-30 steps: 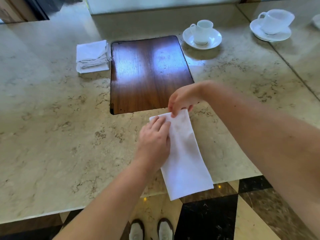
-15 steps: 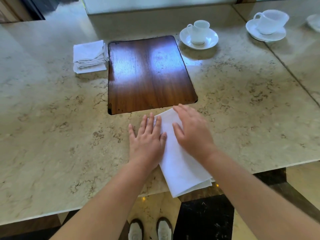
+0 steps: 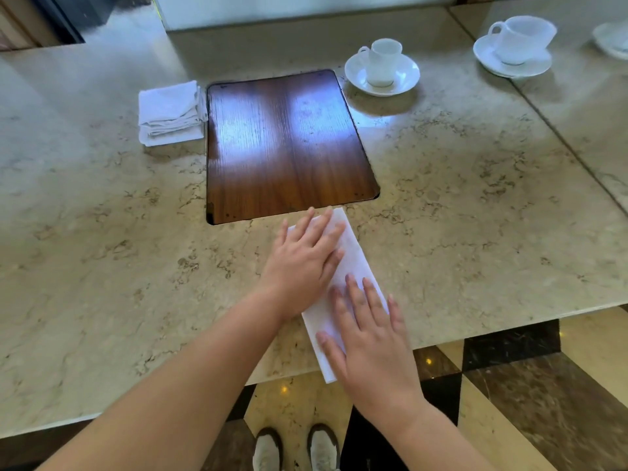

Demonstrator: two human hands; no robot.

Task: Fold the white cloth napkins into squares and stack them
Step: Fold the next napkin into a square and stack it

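A white napkin [image 3: 355,258], folded into a long narrow strip, lies on the marble table [image 3: 102,266] near its front edge, with its near end hanging over that edge. My left hand [image 3: 302,260] lies flat on the strip's far half, fingers spread. My right hand [image 3: 370,338] presses flat on the near half, fingers apart, partly past the table edge. Neither hand grips the cloth. A stack of folded white napkins [image 3: 170,112] sits at the far left, beside the wooden panel.
A dark wooden panel [image 3: 285,144] is set into the table just beyond the napkin. A white cup on a saucer [image 3: 382,68] stands behind its right corner, another cup and saucer [image 3: 516,42] further right. A seam crosses the table at the right. My shoes show below.
My right hand let go of the strip's far end, pressed flat on it, then slid down to the near half. My left hand slid up over the far half.
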